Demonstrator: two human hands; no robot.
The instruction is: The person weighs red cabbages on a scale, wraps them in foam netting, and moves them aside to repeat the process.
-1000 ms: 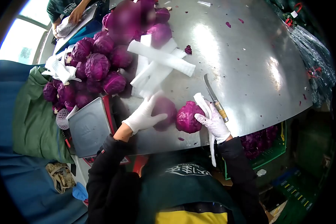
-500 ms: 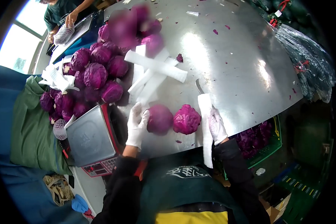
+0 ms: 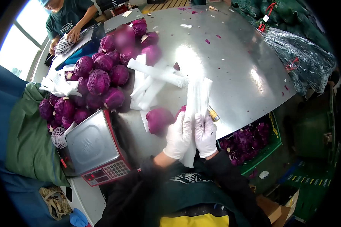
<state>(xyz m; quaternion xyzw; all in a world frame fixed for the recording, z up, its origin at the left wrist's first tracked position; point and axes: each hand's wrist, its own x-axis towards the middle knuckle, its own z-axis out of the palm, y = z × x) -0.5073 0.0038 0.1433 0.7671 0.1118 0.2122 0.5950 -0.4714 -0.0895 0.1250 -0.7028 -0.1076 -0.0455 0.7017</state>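
Both my gloved hands hold a white foam net sleeve (image 3: 197, 94) upright in front of me. My left hand (image 3: 179, 135) grips its left edge, with fingers closed. My right hand (image 3: 205, 134) pinches its right side, close to the left hand. A yellow handle (image 3: 213, 113), apparently of a knife, shows beside my right hand; its blade is hidden. One red cabbage (image 3: 159, 121) sits left of my hands. A second red cabbage (image 3: 181, 110) is mostly hidden behind my left hand and the sleeve. More foam sleeves (image 3: 155, 72) lie crossed on the metal table (image 3: 238, 75).
Red cabbages (image 3: 98, 81) are piled on the left, behind a red-edged scale (image 3: 93, 142). A green crate (image 3: 261, 160) of cabbage leaves stands below the table's right edge. Plastic wrap (image 3: 297, 56) lies at the right. At upper left a person (image 3: 70, 22) handles a netted item.
My left hand has moved right, from beside the left cabbage to the foam sleeve. The sleeve, held before by the right hand alone, has shifted left and is now between both hands.
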